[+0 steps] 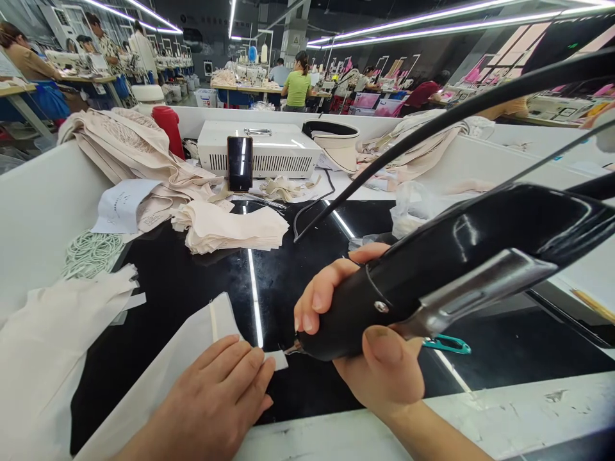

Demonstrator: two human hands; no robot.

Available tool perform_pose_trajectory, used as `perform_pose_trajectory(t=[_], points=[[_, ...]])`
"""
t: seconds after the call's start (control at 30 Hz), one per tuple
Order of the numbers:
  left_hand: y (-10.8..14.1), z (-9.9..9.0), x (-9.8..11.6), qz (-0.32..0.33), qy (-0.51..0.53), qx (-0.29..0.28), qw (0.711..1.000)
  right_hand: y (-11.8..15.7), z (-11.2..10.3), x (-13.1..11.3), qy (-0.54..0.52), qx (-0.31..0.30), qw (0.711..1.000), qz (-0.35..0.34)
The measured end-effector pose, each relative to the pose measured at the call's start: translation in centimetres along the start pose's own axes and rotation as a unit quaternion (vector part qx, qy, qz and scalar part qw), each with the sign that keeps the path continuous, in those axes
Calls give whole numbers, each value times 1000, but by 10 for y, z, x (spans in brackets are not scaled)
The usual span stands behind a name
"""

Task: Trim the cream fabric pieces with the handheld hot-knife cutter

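Observation:
My left hand (216, 390) lies over a long pale fabric piece (182, 346), holding it against the black tabletop (211, 275) with the fingers close together. A small white tab (276, 360) of material sticks out beyond my fingertips. My right hand (379, 365) is wrapped round a black corded hand tool (432, 269) with a silver lever along its side; the thumb is by the lever's lower end. The tool's narrow metal tip (294, 349) points at the white tab and is at its edge; I cannot tell whether they touch.
Behind lie a stack of pale fabric pieces (235, 227), a phone (239, 164) and a white metal box (259, 150). Pale cloth (62, 333) and greenish cords (91, 255) are at left. Teal thread snips (446, 344) lie at right. A black cable (413, 137) arches overhead.

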State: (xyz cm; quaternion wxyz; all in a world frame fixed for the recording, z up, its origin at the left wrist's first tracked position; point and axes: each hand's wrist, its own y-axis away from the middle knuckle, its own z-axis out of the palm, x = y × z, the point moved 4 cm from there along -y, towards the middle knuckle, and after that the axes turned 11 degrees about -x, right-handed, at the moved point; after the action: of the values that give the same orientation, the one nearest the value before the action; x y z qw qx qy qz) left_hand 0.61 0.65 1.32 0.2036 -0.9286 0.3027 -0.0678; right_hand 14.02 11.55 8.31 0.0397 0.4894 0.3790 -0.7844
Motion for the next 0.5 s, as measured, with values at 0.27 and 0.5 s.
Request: perform_pose_trajectory(t=[0.27, 0.5], points=[[3, 2, 1, -2, 6, -9, 1000, 1, 4, 5, -2, -1, 1000, -6], [0, 0, 1, -1, 2, -8, 1000, 5, 3, -5, -8, 1, 1000, 14]])
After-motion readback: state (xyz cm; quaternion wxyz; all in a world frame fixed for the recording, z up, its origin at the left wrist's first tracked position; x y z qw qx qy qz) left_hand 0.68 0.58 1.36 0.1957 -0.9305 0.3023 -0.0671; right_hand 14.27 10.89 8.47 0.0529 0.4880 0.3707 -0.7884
